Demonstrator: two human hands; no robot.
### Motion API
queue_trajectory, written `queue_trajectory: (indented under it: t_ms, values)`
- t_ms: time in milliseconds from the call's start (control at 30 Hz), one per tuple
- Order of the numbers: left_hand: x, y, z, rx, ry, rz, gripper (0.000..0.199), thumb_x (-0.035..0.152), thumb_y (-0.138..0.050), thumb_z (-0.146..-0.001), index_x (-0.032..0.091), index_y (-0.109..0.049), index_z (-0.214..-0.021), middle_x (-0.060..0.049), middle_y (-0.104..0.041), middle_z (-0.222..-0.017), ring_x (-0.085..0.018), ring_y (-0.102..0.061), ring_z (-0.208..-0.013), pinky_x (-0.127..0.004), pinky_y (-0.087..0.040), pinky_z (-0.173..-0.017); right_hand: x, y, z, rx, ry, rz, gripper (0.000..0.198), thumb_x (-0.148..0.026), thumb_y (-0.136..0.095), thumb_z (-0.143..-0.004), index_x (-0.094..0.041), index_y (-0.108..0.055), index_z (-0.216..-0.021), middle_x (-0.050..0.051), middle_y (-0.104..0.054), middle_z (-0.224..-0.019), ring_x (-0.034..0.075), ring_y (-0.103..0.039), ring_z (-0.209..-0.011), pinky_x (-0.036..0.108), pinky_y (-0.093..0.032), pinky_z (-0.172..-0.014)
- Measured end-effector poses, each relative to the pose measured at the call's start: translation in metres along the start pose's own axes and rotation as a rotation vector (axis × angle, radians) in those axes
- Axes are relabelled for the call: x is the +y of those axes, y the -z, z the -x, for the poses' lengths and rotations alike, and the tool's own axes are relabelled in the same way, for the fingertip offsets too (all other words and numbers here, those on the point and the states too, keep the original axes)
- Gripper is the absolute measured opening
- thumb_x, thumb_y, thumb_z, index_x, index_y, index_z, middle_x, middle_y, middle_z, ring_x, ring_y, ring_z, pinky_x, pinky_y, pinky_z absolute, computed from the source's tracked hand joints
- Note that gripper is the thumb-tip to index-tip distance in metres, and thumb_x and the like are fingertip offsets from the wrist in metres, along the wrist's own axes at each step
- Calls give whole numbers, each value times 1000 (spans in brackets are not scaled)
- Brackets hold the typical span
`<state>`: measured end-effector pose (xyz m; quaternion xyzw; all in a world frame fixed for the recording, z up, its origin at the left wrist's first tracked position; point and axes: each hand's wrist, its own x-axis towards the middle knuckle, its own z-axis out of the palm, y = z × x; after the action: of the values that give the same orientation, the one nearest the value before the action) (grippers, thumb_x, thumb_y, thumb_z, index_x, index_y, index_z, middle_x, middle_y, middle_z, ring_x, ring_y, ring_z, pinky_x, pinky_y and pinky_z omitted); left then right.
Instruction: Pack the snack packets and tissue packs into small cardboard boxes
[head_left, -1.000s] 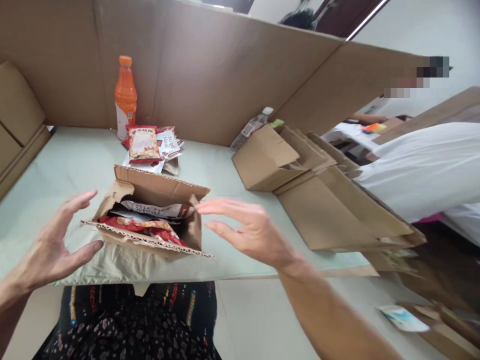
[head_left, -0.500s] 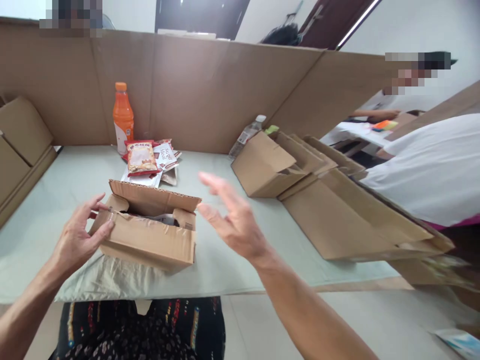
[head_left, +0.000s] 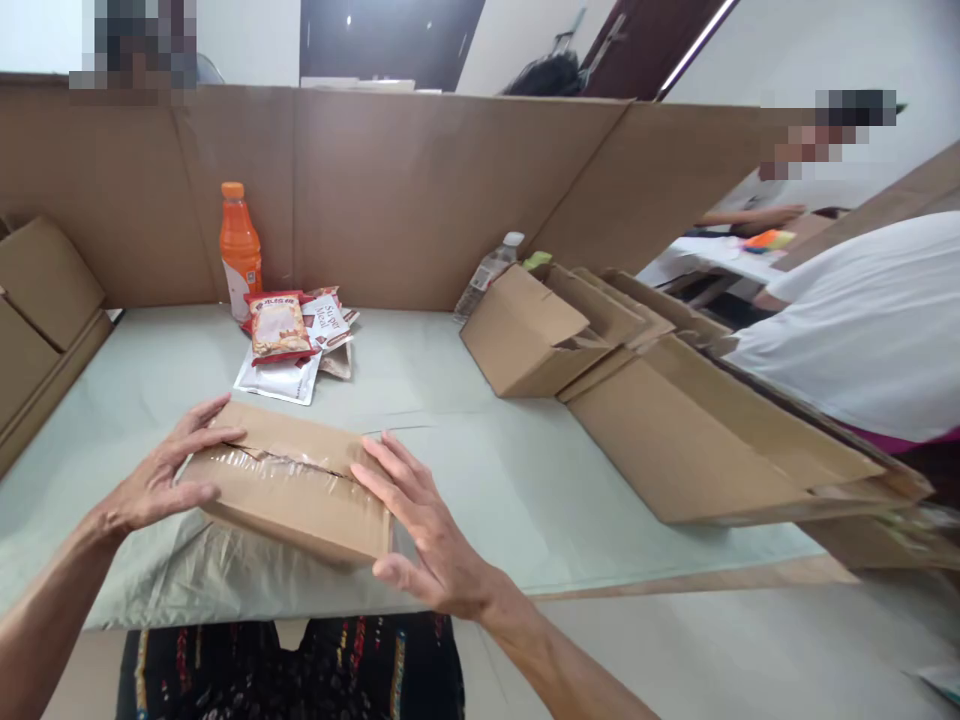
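A small cardboard box [head_left: 300, 500] lies near the table's front edge, its top flap down and a thin, ragged gap along the taped seam. What is inside is hidden now. My left hand [head_left: 169, 465] grips the left end, fingers over the top and thumb on the front side. At the right end my right hand [head_left: 427, 530] holds the box, with its fingers laid over the flap's corner and its thumb by the front corner. Behind the box are a red snack packet [head_left: 279, 328] and a white sachet [head_left: 281, 378] among several other packets.
An orange drink bottle [head_left: 240, 250] stands against the cardboard partition [head_left: 450, 190]. Open cardboard boxes [head_left: 675, 430] occupy the right side, with a clear plastic bottle [head_left: 484, 278] leaning behind. More boxes [head_left: 45, 290] are at the left. Other people are beyond the partition.
The box's raised back flap has come down over the opening. My right hand moved from the air down and left onto the box's right end. My left hand stays on the left end.
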<state>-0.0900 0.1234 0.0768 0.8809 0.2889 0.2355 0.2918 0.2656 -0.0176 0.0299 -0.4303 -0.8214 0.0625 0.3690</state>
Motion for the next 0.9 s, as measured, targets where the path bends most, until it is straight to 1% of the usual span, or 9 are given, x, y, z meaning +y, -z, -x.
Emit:
queue_trajectory:
  t_ms: [100,233,300,433,600,667,733,800,900]
  values:
    - [6,1,6,-62,-65,4,74,74,-63,-90,38,-50,-154,-9,-17,-176,-46,-27,-159,-67,-36,-122,3,0,5,0,30,-36,76,-68,-37,-105,-26,-28,-168,10,-27,-175,34,-14,-164,56,-32,-127]
    - [18,-9,30,-25,-95,-25,68,70,-61,-94,37,-52,-151,-11,-19,-174,-43,-30,-158,-66,-39,-122,13,2,1,-38,54,-128,63,-53,-34,-109,-29,-30,-167,4,-26,-176,30,-13,-165,53,-31,-129]
    - [18,-16,48,77,-89,-50,57,65,-61,-96,34,-58,-144,-11,-23,-172,-41,-33,-157,-64,-39,-123,21,-6,-12,-50,54,-168,59,-47,-32,-110,-31,-30,-167,3,-24,-177,29,-14,-165,53,-31,-129]
    - [16,-25,89,402,-17,-209,39,55,-67,-95,30,-68,-124,-11,-34,-164,-37,-43,-149,-59,-44,-121,39,-43,-63,-22,91,-204,58,-40,-33,-109,-32,-32,-167,4,-25,-177,29,-20,-164,53,-31,-130]
    - [20,-18,123,650,102,-487,29,37,-74,-92,28,-70,-119,-10,-38,-161,-36,-47,-146,-52,-52,-113,47,-93,-146,-60,134,-179,55,-45,-34,-110,-27,-46,-160,8,-49,-164,29,-29,-161,55,-32,-128]
    - [19,-11,126,668,98,-570,29,35,-74,-92,28,-69,-120,-10,-45,-158,-35,-53,-140,-53,-53,-111,45,-109,-165,-18,115,-205,57,-49,-35,-109,-26,-48,-159,9,-51,-162,28,-34,-159,54,-34,-127]
    - [13,0,121,667,99,-612,30,35,-73,-93,28,-69,-122,-10,-56,-149,-33,-60,-132,-53,-53,-110,46,-124,-169,69,66,-251,57,-50,-36,-108,-23,-47,-158,11,-50,-163,27,-38,-156,53,-35,-127]
    - [2,15,111,705,149,-587,28,38,-72,-93,27,-71,-119,-10,-64,-140,-33,-64,-126,-53,-54,-109,49,-138,-159,133,-18,-289,54,-46,-39,-108,-22,-50,-155,14,-52,-160,27,-45,-152,52,-38,-126]
    - [-19,44,87,836,289,-490,29,47,-69,-91,24,-74,-108,-11,-70,-126,-33,-67,-118,-50,-58,-100,56,-159,-128,105,-138,-291,43,-37,-47,-104,-23,-61,-142,14,-57,-154,28,-53,-145,52,-43,-121]
